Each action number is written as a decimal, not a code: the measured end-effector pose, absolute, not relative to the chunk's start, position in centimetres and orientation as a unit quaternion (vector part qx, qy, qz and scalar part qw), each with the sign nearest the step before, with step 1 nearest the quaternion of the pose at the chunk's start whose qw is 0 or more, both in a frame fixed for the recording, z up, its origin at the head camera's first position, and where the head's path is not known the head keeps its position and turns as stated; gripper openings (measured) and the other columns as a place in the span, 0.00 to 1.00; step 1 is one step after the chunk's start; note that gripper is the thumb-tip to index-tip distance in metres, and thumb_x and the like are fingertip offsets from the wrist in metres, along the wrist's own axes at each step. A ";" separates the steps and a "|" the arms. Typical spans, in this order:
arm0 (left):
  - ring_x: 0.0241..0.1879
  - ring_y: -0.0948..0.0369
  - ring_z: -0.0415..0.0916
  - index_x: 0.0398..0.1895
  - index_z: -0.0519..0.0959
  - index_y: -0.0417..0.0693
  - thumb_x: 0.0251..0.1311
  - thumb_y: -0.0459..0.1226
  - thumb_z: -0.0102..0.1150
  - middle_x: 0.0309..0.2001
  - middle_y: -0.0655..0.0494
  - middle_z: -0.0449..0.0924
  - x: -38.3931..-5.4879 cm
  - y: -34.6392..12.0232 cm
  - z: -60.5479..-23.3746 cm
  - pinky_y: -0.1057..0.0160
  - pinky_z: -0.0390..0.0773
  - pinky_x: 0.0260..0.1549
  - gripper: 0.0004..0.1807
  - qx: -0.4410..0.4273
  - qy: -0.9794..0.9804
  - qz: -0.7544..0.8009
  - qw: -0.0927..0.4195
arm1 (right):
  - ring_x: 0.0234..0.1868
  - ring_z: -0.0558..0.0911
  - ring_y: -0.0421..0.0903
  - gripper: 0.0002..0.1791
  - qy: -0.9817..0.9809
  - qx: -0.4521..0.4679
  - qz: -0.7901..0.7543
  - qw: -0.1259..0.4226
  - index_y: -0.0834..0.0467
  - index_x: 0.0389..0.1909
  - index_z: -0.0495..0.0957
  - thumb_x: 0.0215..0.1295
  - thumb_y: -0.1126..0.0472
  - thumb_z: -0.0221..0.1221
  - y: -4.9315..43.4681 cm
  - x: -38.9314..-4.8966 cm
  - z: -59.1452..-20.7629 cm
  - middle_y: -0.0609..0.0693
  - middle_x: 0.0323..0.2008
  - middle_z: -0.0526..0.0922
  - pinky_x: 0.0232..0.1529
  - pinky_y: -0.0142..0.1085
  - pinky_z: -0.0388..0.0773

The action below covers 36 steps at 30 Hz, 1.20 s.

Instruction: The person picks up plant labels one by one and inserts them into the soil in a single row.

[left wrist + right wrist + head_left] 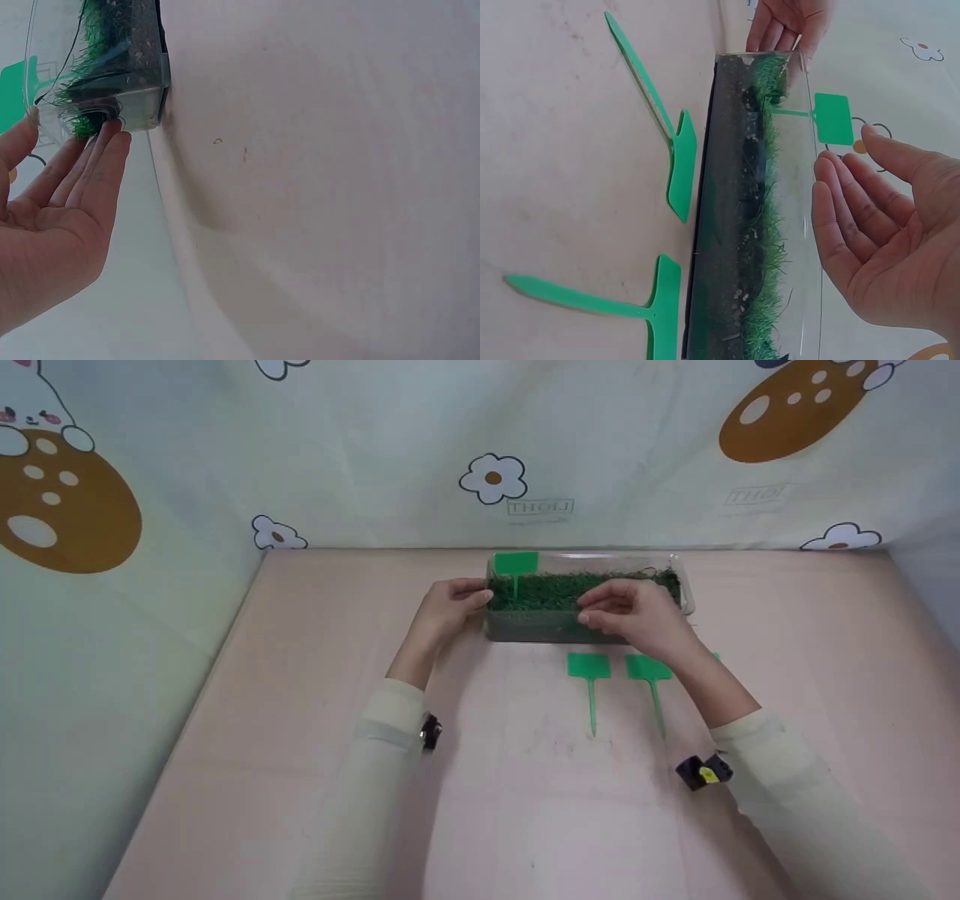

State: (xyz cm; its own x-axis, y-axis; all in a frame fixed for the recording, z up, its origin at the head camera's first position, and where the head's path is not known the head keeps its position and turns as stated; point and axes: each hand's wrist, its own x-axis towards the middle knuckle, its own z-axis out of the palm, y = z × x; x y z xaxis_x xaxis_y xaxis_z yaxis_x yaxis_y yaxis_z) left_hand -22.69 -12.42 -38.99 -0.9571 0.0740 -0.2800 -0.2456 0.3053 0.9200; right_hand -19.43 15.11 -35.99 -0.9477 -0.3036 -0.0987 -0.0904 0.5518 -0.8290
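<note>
A clear plastic planter box (pixel 525 628) filled with dark soil and green grass (pixel 551 591) stands at the table's far side. One green T-shaped plant label (pixel 516 563) is upright in the grass near the left end. My left hand (pixel 444 611) touches that end, its extended fingers (pixel 105 161) along the end wall and its thumb by the rim. Over the right half of the box hovers my right hand (pixel 645 613), fingers loosely bent and nothing between them. Two more labels, one (pixel 589 666) left of the other (pixel 648 667), lie flat in front of the box.
A bit of green shows past the right forearm, mostly hidden by it. The pink tabletop (pixel 300 720) meets a patterned cloth wall (pixel 390 457) just behind the box. Small specks lie on the table in front of the labels.
</note>
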 end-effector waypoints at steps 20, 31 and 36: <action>0.65 0.56 0.74 0.67 0.73 0.43 0.71 0.40 0.57 0.66 0.47 0.76 -22.6 -12.3 -38.9 0.60 0.75 0.65 0.23 -0.056 0.804 0.577 0.135 | 0.44 0.85 0.43 0.15 0.888 -0.119 -0.424 0.130 0.58 0.52 0.83 0.68 0.56 0.63 15.5 -18.8 -37.2 0.55 0.46 0.87 0.46 0.31 0.79; 0.65 0.56 0.74 0.66 0.74 0.42 0.71 0.40 0.57 0.65 0.46 0.76 -22.6 -12.3 -39.0 0.60 0.75 0.64 0.23 -0.054 0.806 0.574 0.132 | 0.42 0.84 0.42 0.15 0.889 -0.120 -0.420 0.134 0.58 0.52 0.83 0.69 0.56 0.63 15.5 -18.4 -37.8 0.55 0.45 0.87 0.41 0.30 0.79; 0.65 0.56 0.75 0.66 0.74 0.42 0.71 0.41 0.57 0.65 0.46 0.76 -22.6 -12.3 -39.1 0.60 0.75 0.65 0.23 -0.052 0.810 0.570 0.129 | 0.43 0.84 0.44 0.14 0.891 -0.120 -0.417 0.134 0.59 0.52 0.83 0.69 0.57 0.62 15.5 -18.3 -38.0 0.56 0.45 0.87 0.40 0.29 0.79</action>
State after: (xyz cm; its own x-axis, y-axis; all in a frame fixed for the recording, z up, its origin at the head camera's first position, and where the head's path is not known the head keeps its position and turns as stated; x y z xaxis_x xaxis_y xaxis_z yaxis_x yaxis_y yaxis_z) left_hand -22.59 -12.35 -39.06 -0.9613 0.0627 -0.2683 -0.2314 0.3448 0.9097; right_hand -18.28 15.55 -38.00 -0.9353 -0.3250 -0.1398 -0.1010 0.6239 -0.7749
